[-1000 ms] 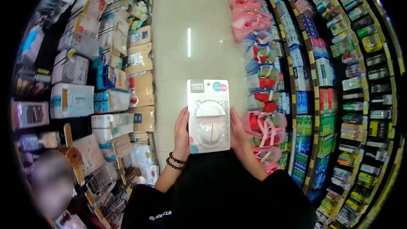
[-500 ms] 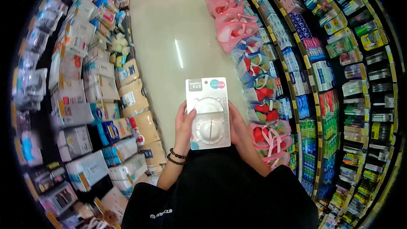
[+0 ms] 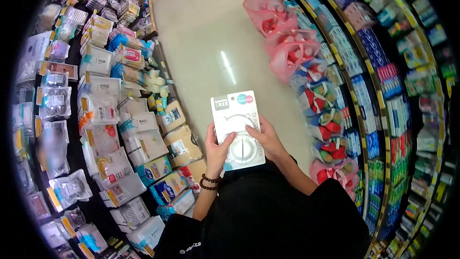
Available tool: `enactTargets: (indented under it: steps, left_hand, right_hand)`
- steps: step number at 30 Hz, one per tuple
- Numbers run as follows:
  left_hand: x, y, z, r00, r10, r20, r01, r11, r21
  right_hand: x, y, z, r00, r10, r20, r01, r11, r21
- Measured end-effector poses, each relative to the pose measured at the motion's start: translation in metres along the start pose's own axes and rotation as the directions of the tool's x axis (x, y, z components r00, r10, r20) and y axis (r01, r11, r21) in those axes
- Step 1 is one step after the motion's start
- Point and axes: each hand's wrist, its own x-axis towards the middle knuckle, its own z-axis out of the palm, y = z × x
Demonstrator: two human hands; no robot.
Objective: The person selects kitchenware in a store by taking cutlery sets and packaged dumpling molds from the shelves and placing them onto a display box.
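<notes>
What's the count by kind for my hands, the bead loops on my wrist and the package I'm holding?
Left hand and right hand: 2
Bead loops: 2
White package: 1
Total: 5

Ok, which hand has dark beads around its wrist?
The left hand wears the dark beads; the right hand, also holding the white package, wears none.

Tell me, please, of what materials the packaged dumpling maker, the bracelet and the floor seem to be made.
Dumpling maker: probably smooth white plastic, judging by its even, moulded shape.
Bracelet: dark round beads, perhaps wood or stone; the look leaves it open.
Floor: likely polished tile, pale and glossy, since it mirrors a light streak.
</notes>
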Motion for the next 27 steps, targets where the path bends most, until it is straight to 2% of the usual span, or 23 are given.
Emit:
enactTargets:
  steps: [2,4,8,10,13,16,20,23,27]
  left_hand:
    - [0.033,0.014,0.001,0.999,0.011,-0.034,-0.011,1.0,0.011]
    - [0.062,0.026,-0.008,0.996,0.021,-0.085,-0.019,1.0,0.02]
    - [0.117,0.041,-0.018,0.986,0.116,-0.117,-0.118,0.993,-0.014]
    - [0.158,0.058,-0.023,0.981,0.131,-0.144,-0.136,0.99,-0.025]
    - [0.193,0.073,-0.033,0.979,0.116,-0.167,-0.127,0.99,-0.054]
    - [0.249,0.084,-0.049,0.976,0.121,-0.182,-0.135,0.989,-0.064]
    - [0.334,0.086,-0.084,0.974,0.161,-0.16,-0.175,0.981,-0.078]
    - [0.399,0.116,-0.109,0.975,0.167,-0.145,-0.189,0.97,-0.152]
    - [0.479,0.155,-0.136,0.966,0.164,-0.2,-0.203,0.96,-0.194]
  right_hand:
    - [0.038,-0.025,0.012,0.999,-0.001,0.032,0.003,0.999,-0.044]
    - [0.07,-0.02,0.019,0.998,0.029,0.05,-0.022,0.992,-0.126]
    - [0.137,-0.047,0.04,0.995,0.002,0.098,0.021,0.974,-0.226]
    - [0.178,-0.067,0.059,0.991,0.003,0.133,0.03,0.97,-0.243]
    - [0.225,-0.084,0.078,0.978,0.091,0.186,-0.054,0.979,-0.197]
    - [0.28,-0.089,0.095,0.981,0.047,0.19,0.019,0.943,-0.331]
    - [0.366,-0.096,0.121,0.979,0.034,0.2,0.044,0.927,-0.373]
    - [0.435,-0.117,0.157,0.977,0.075,0.2,0.022,0.896,-0.444]
    - [0.515,-0.143,0.209,0.971,0.115,0.211,-0.002,0.882,-0.471]
